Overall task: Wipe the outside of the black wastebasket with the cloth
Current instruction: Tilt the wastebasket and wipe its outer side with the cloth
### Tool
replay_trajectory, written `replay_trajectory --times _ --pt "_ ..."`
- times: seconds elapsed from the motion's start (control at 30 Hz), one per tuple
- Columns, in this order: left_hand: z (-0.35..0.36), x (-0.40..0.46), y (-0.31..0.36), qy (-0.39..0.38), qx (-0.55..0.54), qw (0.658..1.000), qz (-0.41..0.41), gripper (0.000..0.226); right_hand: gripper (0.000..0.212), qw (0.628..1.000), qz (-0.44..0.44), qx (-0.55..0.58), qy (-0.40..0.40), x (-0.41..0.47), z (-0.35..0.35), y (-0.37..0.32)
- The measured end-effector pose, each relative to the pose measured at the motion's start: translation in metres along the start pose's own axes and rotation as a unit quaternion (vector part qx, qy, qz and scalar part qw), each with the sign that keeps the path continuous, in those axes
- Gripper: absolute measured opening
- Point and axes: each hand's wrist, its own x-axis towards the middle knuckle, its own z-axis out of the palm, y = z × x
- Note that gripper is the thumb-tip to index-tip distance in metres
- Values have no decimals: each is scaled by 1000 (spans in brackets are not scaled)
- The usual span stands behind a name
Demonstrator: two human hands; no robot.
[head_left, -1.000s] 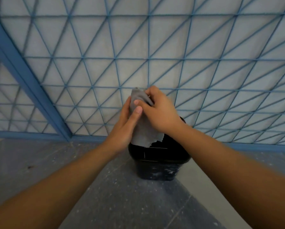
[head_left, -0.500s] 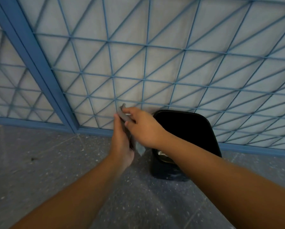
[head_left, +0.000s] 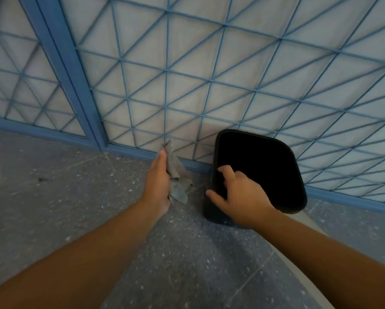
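Black wastebasket [head_left: 263, 172] stands on speckled grey floor [head_left: 53, 208], against the blue lattice panel [head_left: 209, 74]. Left hand [head_left: 158, 188] grips a crumpled grey cloth [head_left: 175, 175], held just left of the basket, not touching it. Right hand [head_left: 238, 197] curls over the near-left rim, thumb outside, fingers inside.

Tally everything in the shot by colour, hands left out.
Black: 1, the wastebasket
Grey: 2, the cloth and the speckled floor
Blue: 1, the lattice fence panel
Total: 4
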Motion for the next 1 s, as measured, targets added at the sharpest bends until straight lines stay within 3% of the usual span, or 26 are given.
replay_trajectory --times 0.07,0.3,0.4,0.6,0.73,0.83,1.0 --pt "-2 0 -2 9 39 999 27 52 33 998 -40 -37 45 5 5 1" --pt "-8 1 -6 30 105 991 77 37 32 988 -106 -106 42 -4 3 19" --pt "-6 0 -16 19 165 981 101 45 32 982 -122 -134 48 -12 0 31" --pt "14 10 -25 -59 377 914 138 48 36 976 -151 -142 64 -25 0 50" --pt "35 23 -16 -89 432 883 162 45 40 973 -169 -130 86 -20 -1 52" --pt "43 25 -33 -74 376 910 159 44 39 972 -182 -136 68 -20 4 56" --pt "65 8 -96 -43 142 983 105 47 38 975 -176 -120 60 -17 9 64"
